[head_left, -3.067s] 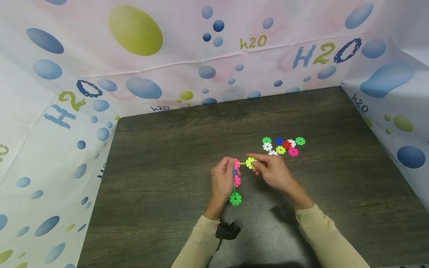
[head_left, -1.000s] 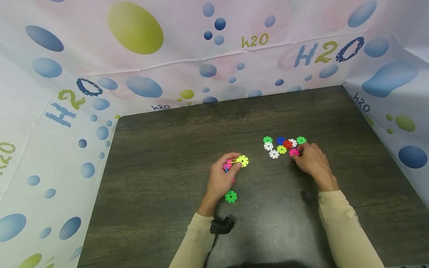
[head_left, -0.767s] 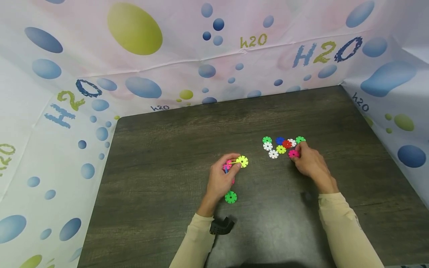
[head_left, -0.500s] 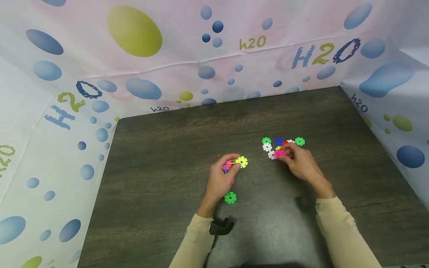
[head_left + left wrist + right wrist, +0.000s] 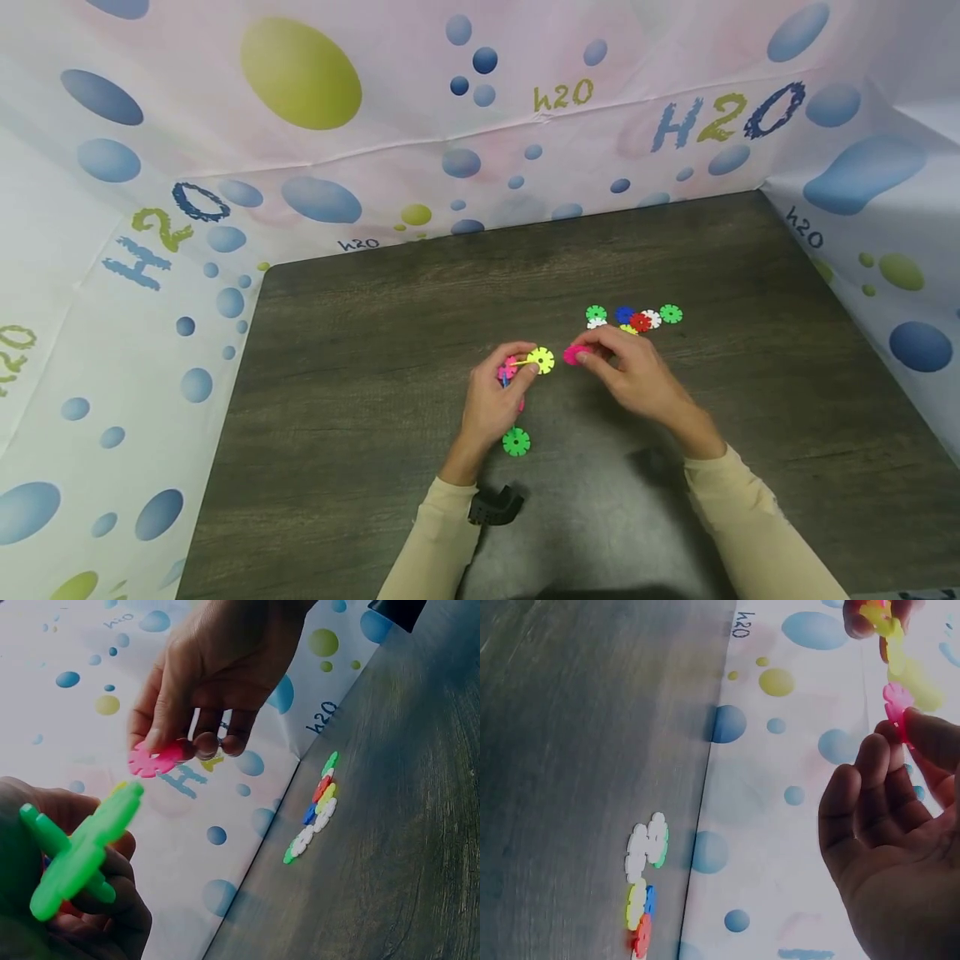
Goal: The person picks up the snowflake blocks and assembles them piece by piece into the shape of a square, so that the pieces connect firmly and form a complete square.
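My left hand [image 5: 491,408] grips a chain of notched plastic discs joined slot to slot. A yellow disc [image 5: 541,361] sticks out past the thumb, a pink disc [image 5: 507,368] shows between the fingers, and a green disc [image 5: 516,442] hangs at the lower end. Part of the chain is hidden by the hand. My right hand [image 5: 633,375] pinches a loose pink disc [image 5: 897,703] between thumb and fingertips, a short gap to the right of the yellow one. In the left wrist view this loose pink disc [image 5: 155,759] is held above the chain's green disc [image 5: 82,855].
Several loose discs lie on the dark wooden table [image 5: 375,375] beyond my right hand, among them a blue disc [image 5: 625,315], a red disc [image 5: 641,322] and a green disc [image 5: 671,313]. A patterned sheet [image 5: 420,100] rises behind the table and at both sides.
My right hand went from the yellow disc to the loose discs, picked up a pink one and brought it left towards the chain. The left hand keeps its grip, barely moving lately.
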Available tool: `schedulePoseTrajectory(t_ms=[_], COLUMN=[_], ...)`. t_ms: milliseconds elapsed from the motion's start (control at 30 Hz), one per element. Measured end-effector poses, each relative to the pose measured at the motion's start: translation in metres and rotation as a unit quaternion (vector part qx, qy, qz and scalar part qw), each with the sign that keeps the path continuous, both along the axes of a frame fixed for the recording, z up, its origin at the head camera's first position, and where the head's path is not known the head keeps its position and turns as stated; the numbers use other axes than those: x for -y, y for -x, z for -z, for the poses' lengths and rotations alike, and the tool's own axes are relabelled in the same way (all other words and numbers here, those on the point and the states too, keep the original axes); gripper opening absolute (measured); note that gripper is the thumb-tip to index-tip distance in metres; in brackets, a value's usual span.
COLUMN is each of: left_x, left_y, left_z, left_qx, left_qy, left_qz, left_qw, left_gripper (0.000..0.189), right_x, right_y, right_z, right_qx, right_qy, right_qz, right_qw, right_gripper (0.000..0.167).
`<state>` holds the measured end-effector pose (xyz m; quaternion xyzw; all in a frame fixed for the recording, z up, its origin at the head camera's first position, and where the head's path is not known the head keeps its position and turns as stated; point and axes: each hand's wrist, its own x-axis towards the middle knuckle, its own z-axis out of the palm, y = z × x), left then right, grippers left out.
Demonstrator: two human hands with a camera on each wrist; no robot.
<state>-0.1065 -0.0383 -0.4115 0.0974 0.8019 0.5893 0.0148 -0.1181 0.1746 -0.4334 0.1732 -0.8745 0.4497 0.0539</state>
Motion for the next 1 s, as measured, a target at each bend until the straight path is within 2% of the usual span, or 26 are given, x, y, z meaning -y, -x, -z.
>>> schedulePoseTrajectory(t_ms=[167, 333, 533, 767, 1000], left_x=[0.000, 0.001, 0.000, -0.002, -0.001], left_y=[0.000, 0.000, -0.002, -0.003, -0.004], left_z=[0.000, 0.003, 0.005, 0.004, 0.005], left_qx=[-0.002, -0.002, 0.010, 0.034, 0.037], left_qy=[-0.007, 0.002, 0.009, -0.002, -0.005], left_qz=[0.001, 0.005, 0.007, 0.016, 0.018], left_qw=[1.0000, 1.0000, 0.9999, 0.9993, 0.9991], left_gripper=[0.024, 0.023, 0.024, 0.024, 0.024], right_x=[0.005, 0.008, 0.013, 0.019, 0.024], right_y=[0.000, 0.001, 0.000, -0.002, -0.002], right_z=[0.001, 0.002, 0.005, 0.013, 0.016], right_qx=[-0.044, -0.080, -0.134, -0.187, -0.201], right_qy=[-0.001, -0.011, 0.001, 0.028, 0.043], right_qz=[-0.028, -0.034, -0.032, -0.013, -0.003], right_qw=[0.9986, 0.9962, 0.9905, 0.9820, 0.9787], right_gripper=[0.014, 0.015, 0.017, 0.022, 0.024])
